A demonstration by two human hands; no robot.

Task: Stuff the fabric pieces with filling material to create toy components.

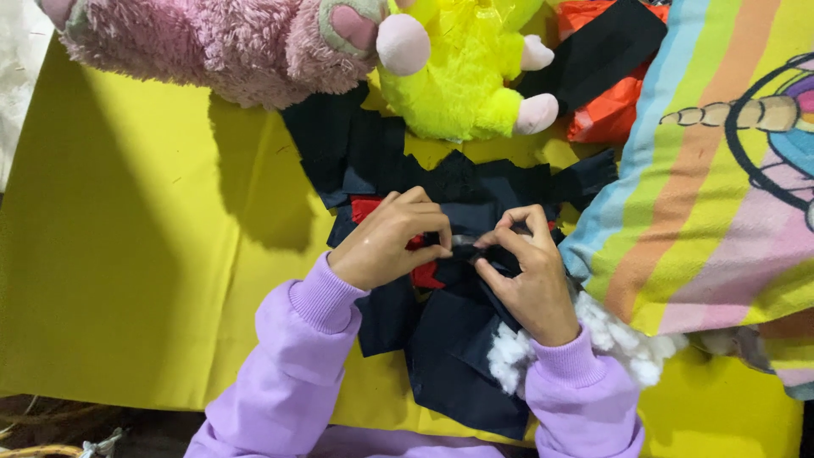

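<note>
Head view, looking down on a yellow cloth [127, 254] spread as work surface.

Left hand [392, 242]: fingers curled, thumb and forefinger pinched on the edge of a dark navy fabric piece [454, 339], with a red fabric scrap [424, 273] showing just beneath the palm. Right hand [527, 276]: fingertips likewise closed on the same navy piece, meeting the left-hand fingertips at a small fold. Something thin and pale possibly between the two pinches; too small to identify.

Navy fabric piece: lying flat between and below both hands, its upper edge gathered at the pinch point, its lower part trailing toward the lilac sleeves [297, 356]. More dark fabric offcuts [356, 144] spread above the hands, overlapping one another.

White stuffing [623, 339]: loose tuft touching the right wrist, just beside the navy piece. Pink plush toy [212, 42] and yellow plush toy [458, 76] at the far edge, well apart from the grip. Striped blanket [704, 195] at right, overlapping the yellow cloth.

Risks, as judged: slippage of the small fold, owing to a shallow fingertip hold on limp cloth; misaligned layers, owing to the red scrap shifting under the left palm; stuffing fibres dragged into the fold by the right wrist; confusion of pieces among so many similar dark offcuts.
</note>
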